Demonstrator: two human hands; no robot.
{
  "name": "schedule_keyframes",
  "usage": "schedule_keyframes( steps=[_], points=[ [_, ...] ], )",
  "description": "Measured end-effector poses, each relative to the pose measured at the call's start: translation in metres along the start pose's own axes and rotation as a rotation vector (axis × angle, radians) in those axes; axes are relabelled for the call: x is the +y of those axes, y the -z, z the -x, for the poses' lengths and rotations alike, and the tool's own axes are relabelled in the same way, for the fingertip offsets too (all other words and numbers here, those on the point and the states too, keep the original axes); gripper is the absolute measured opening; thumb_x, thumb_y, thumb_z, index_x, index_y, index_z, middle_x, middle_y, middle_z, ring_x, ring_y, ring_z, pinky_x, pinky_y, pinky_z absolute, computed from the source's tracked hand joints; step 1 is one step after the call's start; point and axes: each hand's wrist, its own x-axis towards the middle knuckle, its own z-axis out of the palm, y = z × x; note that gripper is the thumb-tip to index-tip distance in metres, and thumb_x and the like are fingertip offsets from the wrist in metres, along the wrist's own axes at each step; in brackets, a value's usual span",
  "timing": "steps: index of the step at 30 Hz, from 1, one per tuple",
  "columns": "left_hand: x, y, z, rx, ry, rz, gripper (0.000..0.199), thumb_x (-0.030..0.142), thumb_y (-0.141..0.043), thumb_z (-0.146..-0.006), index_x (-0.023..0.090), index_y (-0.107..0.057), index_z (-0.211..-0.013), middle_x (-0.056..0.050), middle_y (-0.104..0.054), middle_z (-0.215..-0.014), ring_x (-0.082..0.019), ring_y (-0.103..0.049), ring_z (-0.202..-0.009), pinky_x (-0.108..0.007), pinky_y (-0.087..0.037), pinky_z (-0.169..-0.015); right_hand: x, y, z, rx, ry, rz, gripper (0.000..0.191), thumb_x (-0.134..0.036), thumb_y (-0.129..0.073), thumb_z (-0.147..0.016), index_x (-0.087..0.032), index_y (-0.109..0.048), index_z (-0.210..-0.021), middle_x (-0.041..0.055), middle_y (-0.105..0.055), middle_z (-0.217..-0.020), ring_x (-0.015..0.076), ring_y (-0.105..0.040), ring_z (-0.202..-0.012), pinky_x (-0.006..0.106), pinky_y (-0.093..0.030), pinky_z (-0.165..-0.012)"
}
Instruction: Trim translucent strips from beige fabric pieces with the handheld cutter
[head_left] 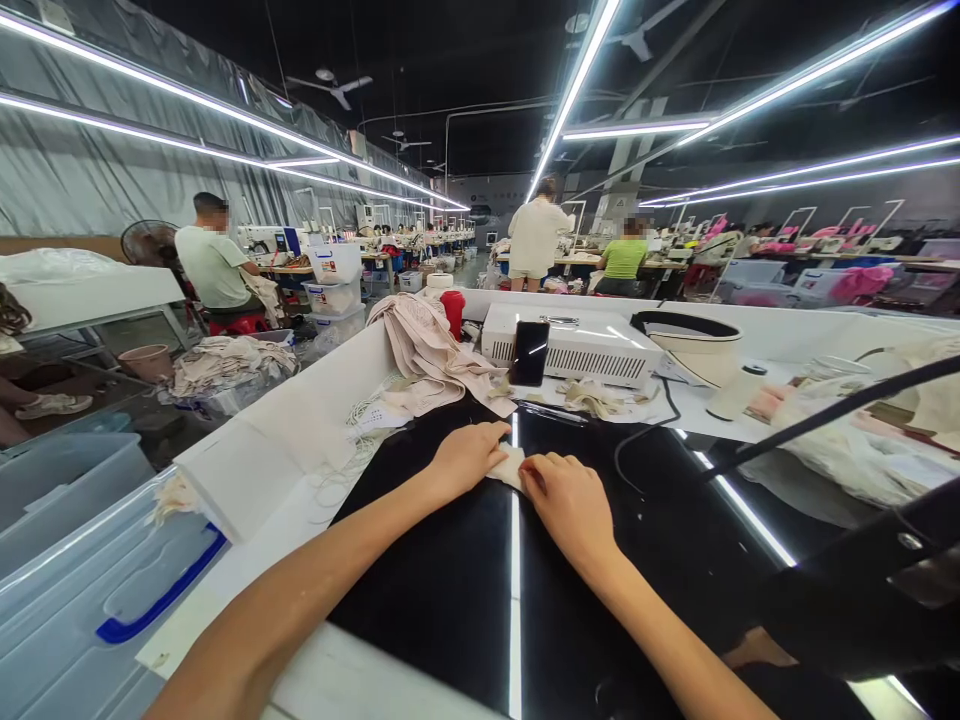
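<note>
A small piece of cream fabric [507,468] lies on the glossy black tabletop [442,570] between my two hands. My left hand [469,460] is at its left edge, fingers together and pressing on it. From the right, my right hand [568,497] pinches the near right edge between thumb and curled fingers. Just beyond the hands, a pile of pale pink cloth pieces [431,345] hangs down toward the black surface. A dark phone [529,353] leans upright against a white vented box [581,342].
Fabric scraps [596,397], a cream visor-like item [694,350], a white bottle [737,392] and plastic bags [862,440] line the back and right. A black cable [626,460] crosses the surface. Clear bins [82,620] stand at left. Other people sit or stand farther off.
</note>
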Motion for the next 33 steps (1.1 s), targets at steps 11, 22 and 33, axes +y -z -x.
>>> schedule_keyframes(
  steps=[11, 22, 33],
  points=[
    [0.004, 0.009, 0.013, 0.119, -0.09, -0.183, 0.03, 0.029, -0.062, -0.1, 0.017, -0.061, -0.128, -0.009, -0.064, -0.125, -0.024, -0.062, -0.114, -0.046, -0.053, -0.099, -0.015, 0.033, 0.041, 0.146, 0.22, -0.262, 0.009, -0.018, -0.06, -0.097, -0.023, -0.068, -0.098, 0.0056, -0.071, -0.107, 0.0233, -0.066, -0.101, 0.039, -0.052, -0.088],
    [0.076, -0.007, 0.062, 0.026, -0.417, -0.077, 0.018, 0.018, -0.054, -0.102, 0.021, -0.068, -0.113, -0.003, -0.07, -0.102, -0.02, -0.066, -0.097, -0.034, -0.051, -0.089, 0.057, 0.09, 0.166, -0.201, 0.213, -0.433, 0.018, -0.019, -0.05, -0.102, -0.026, -0.066, -0.097, -0.0011, -0.072, -0.086, 0.0158, -0.069, -0.079, 0.026, -0.054, -0.071],
    [0.166, -0.055, 0.094, -0.161, -0.727, -0.065, 0.021, 0.018, -0.051, -0.102, 0.022, -0.062, -0.119, 0.001, -0.068, -0.088, -0.018, -0.066, -0.072, -0.033, -0.045, -0.062, 0.136, 0.116, 0.223, -0.012, -0.149, -0.098, 0.026, -0.038, -0.047, -0.104, -0.026, -0.07, -0.104, 0.0038, -0.075, -0.095, 0.0206, -0.073, -0.087, 0.032, -0.058, -0.076]
  ],
)
